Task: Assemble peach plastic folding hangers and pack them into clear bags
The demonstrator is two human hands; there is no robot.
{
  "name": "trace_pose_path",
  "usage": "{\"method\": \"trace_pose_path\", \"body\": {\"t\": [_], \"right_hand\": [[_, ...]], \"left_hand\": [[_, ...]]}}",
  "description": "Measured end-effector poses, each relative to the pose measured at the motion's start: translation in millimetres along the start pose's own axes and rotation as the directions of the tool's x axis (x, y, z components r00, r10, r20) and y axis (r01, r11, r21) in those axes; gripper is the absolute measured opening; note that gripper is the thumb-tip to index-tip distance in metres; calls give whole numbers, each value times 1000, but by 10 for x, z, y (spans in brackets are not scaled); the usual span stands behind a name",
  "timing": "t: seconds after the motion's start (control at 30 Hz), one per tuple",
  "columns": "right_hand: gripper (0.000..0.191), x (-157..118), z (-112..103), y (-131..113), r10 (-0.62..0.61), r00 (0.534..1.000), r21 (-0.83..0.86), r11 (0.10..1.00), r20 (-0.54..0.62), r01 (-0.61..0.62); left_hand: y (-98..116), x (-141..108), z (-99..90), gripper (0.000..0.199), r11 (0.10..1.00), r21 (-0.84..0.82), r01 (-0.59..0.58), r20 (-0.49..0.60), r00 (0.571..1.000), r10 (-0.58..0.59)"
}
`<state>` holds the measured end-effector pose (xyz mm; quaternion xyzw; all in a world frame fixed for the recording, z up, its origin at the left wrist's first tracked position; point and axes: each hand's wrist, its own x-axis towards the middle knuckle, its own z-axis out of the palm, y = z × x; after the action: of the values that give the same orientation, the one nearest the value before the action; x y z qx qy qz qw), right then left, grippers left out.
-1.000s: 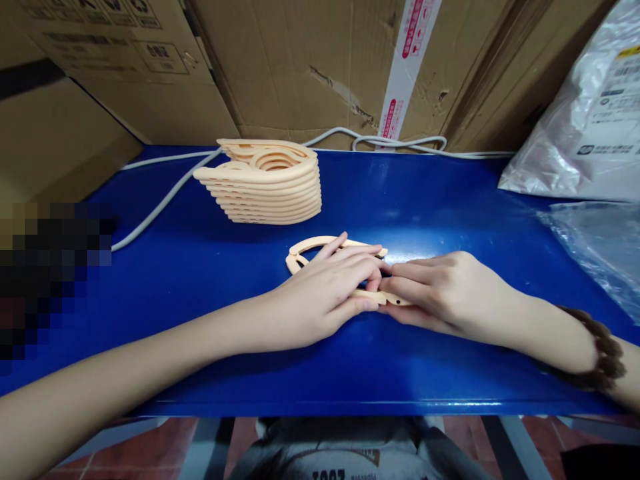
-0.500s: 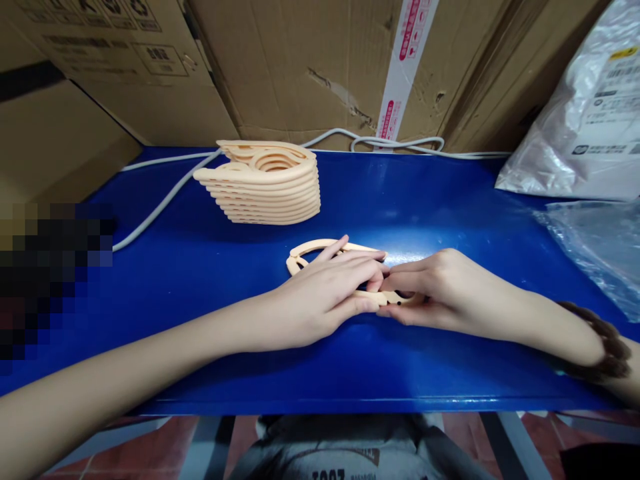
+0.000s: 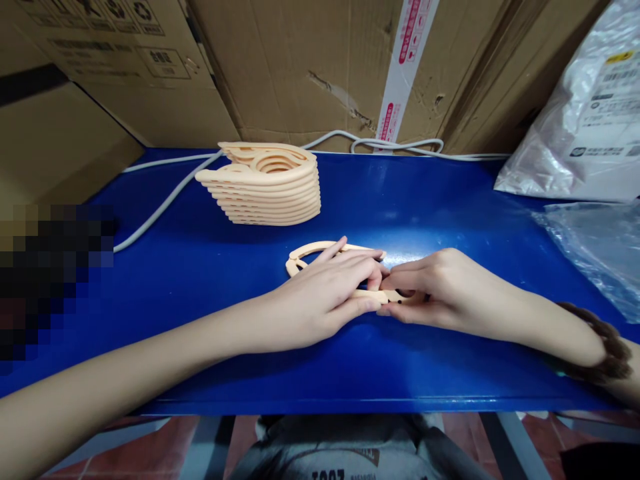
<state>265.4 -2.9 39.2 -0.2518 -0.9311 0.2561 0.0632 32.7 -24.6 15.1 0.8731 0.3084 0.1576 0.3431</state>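
Note:
A beige plastic folding hanger (image 3: 313, 249) lies on the blue table, largely covered by my hands. My left hand (image 3: 323, 297) rests over it. Its thumb and index finger pinch the near arm, while the other fingers stretch across the frame towards the far arm. Close against those fingertips, my right hand (image 3: 440, 290) is closed on the hanger's right-hand end, where a small dark hole shows between thumb and fingers. The exact joint there is partly hidden. Behind my left hand stands a neat stack of similar folded beige hangers (image 3: 273, 190).
Cardboard boxes (image 3: 300, 67) line the back of the table (image 3: 210, 373). A white cable (image 3: 167, 203) runs along the rear and left. To the right lie a white plastic parcel bag (image 3: 565, 140) and a clear plastic bag (image 3: 595, 247). Something pixelated sits at far left.
Both hands stay in nearly the same place on the hanger. The whole view has shifted very slightly; no grip has visibly changed.

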Motion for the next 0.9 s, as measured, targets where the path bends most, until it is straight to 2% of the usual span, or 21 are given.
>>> {"method": "trace_pose_path", "body": {"t": [0.2,0.33,0.6,0.73,0.9], "right_hand": [[21,-46,31,-68,-21,1000,-185,983,-10,19],[21,-58,43,-91,-33,999,-214,976,-10,31],[22,-1,8,-39,-48,999,0,999,10,48],[22,30,-9,-2,-12,999,116,993,33,8],[30,35,-13,42,48,995,202,977,89,-65]], "left_hand": [[0,-5,13,19,1000,-19,15,-11,1000,-16],[16,2,23,16,999,-44,19,11,1000,-19],[46,-5,19,17,997,-74,33,45,999,-30],[49,-2,20,17,996,-83,34,55,998,-29],[18,-6,-14,19,1000,-31,1,8,1000,-1]]}}
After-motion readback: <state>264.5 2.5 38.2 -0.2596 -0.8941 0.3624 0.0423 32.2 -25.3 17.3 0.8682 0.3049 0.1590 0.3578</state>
